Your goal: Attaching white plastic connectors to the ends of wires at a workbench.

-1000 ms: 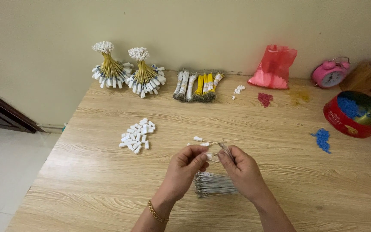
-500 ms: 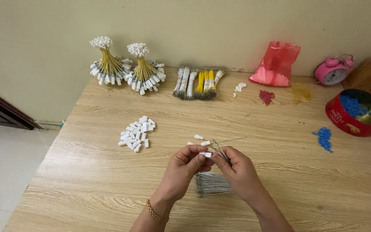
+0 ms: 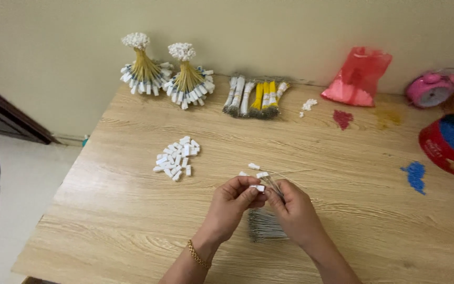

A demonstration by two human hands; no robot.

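A wide wooden table [image 3: 106, 210] fills the view, its far edge against a pale wall and its left edge running diagonally down to the near-left corner, with bare floor beyond. Most of the near-left wood is open, as is a broad band between the hands and the back row of things. At the right edge sits a round red tin [image 3: 450, 144] with blue bits inside, partly cut off by the frame. A red plastic bag [image 3: 357, 79] leans at the wall. Two tied sheaves of yellow wires with white tips [image 3: 166, 73] stand at the back left, and a flat row of grey, white and yellow wire bundles [image 3: 253, 97] lies beside them. A pile of white connectors [image 3: 177, 156] rests left of centre, well apart from the hands. A bundle of thin grey wires [image 3: 264, 226] lies under the hands.

The left hand [image 3: 232, 205] pinches a small white connector [image 3: 259, 188] between thumb and fingertips. The right hand [image 3: 295, 210] meets it, fingers closed on a few thin wires [image 3: 285, 172] that fan up and out, some tipped white.
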